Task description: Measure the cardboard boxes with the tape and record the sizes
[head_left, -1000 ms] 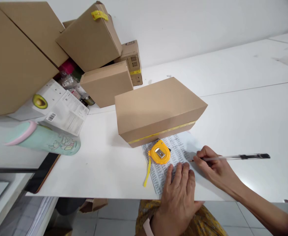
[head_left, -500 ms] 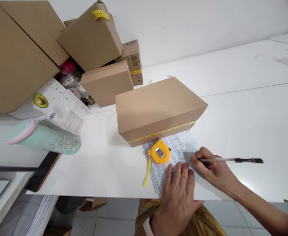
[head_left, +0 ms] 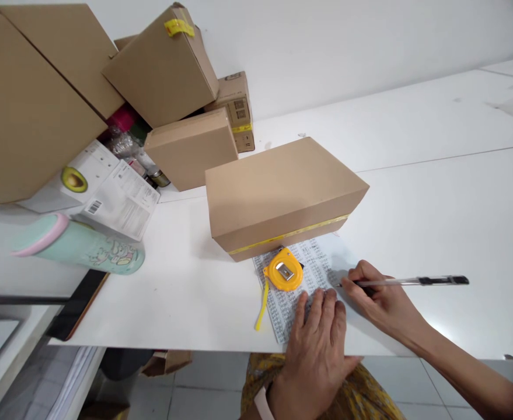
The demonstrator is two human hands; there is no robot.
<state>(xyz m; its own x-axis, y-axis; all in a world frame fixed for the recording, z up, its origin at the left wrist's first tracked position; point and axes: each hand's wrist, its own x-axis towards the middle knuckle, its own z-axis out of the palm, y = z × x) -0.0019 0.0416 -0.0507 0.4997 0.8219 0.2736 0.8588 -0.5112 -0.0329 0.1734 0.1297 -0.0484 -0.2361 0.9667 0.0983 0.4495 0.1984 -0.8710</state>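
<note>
My right hand (head_left: 381, 303) grips a pen (head_left: 414, 281) with a clear barrel and black end, its tip down at the paper's right side. Under my left hand (head_left: 320, 344), which lies flat with fingers stretched out, is a sheet of paper (head_left: 278, 312) covered in dense handwriting. A yellow tape measure (head_left: 285, 270) with a metal clip and a yellow strap rests on the sheet, just beyond my left fingertips. Behind it a closed cardboard box (head_left: 282, 192) with yellow tape along its side covers the paper's far edge.
Several cardboard boxes (head_left: 164, 70) are piled at the back left. A white box with an avocado picture (head_left: 120, 198) stands by a mint green bottle (head_left: 85, 248). A dark flat object (head_left: 79, 306) lies at the left of the white table (head_left: 173, 303).
The pen's far end has swung slightly left and down, then up a little, as my right hand makes small movements. My left hand, the tape measure and the box stay put.
</note>
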